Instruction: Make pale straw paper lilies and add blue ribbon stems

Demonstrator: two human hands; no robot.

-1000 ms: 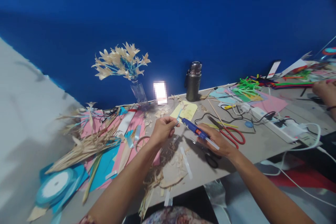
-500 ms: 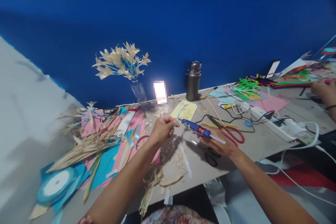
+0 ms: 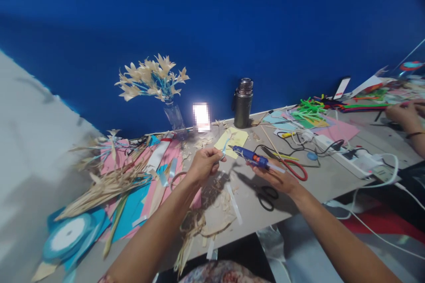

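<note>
Right hand (image 3: 277, 177) gripping blue glue gun (image 3: 253, 157), fingers wrapped round it, nozzle pointing at small blue-stemmed piece (image 3: 224, 149). Left hand (image 3: 204, 164) pinching that piece above table (image 3: 315, 181). Black scissors (image 3: 267, 194) lying just beside.

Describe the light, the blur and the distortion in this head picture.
Head view: the table edge tilts and bends from the wide lens; a white pixelated patch glares by the glass vase; the ribbon spool is smeared; the hands cast soft shadows.
</note>
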